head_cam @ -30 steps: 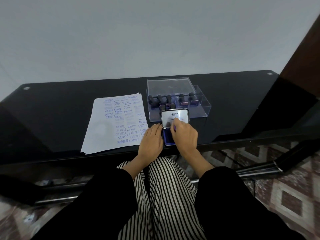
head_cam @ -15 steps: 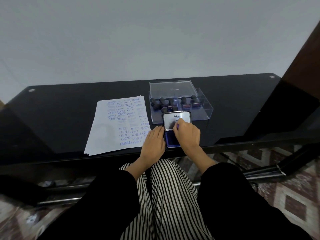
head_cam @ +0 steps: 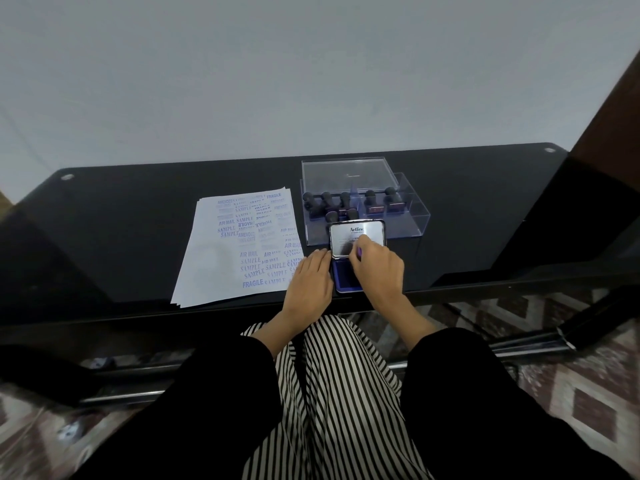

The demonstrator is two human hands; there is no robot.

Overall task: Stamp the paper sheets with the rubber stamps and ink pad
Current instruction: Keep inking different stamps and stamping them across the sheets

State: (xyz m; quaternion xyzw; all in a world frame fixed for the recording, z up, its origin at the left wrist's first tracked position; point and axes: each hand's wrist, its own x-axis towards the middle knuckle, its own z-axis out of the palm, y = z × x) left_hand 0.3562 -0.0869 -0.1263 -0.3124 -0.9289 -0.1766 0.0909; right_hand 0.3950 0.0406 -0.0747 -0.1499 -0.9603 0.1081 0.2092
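Observation:
A stack of white paper sheets (head_cam: pixel 221 261), covered in blue stamp marks, lies on the black glass table (head_cam: pixel 131 216). To its right sits an open ink pad (head_cam: pixel 343 280) with its blue pad showing and its silver lid (head_cam: pixel 346 237) standing up. My right hand (head_cam: pixel 379 271) hovers over the pad, its fingers curled round a small rubber stamp (head_cam: pixel 359 251) of which only a purple bit shows. Flat against the pad's left side rests my left hand (head_cam: pixel 308 285), fingers straight, partly on the paper's corner.
Behind the ink pad stands a clear plastic box (head_cam: pixel 414 216) holding several dark-handled stamps (head_cam: pixel 341 202), its clear lid (head_cam: pixel 349 174) propped at the back. The table's front edge runs just under my wrists. A dark wooden post rises at the far right.
The view has shifted a little. Both hands stay at the ink pad, the right one on the stamp and the left one flat beside it.

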